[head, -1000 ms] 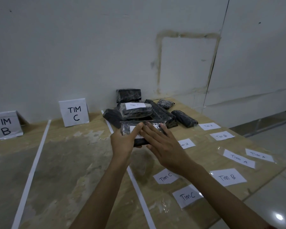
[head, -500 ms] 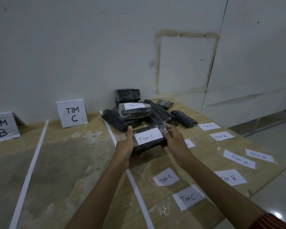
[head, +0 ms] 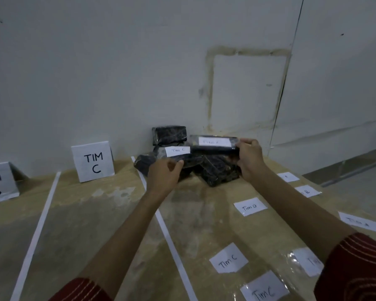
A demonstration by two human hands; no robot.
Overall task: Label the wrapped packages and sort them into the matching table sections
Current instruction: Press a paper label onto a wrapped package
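The wrapped packages are black, mottled with grey glints under clear glossy film. The raised package is the same black and carries a white patch with faint grey writing. The label on the package beside it is white with dark handwriting. The loose labels are white with dark pen lettering. The signs are white with bold black letters. The table is tan, marbled with paler blotches and darker grey-brown patches. The tape strips are plain white. The sleeves are dark red with thin pale curved stripes. The wall is pale grey-white with a brownish rectangular outline.
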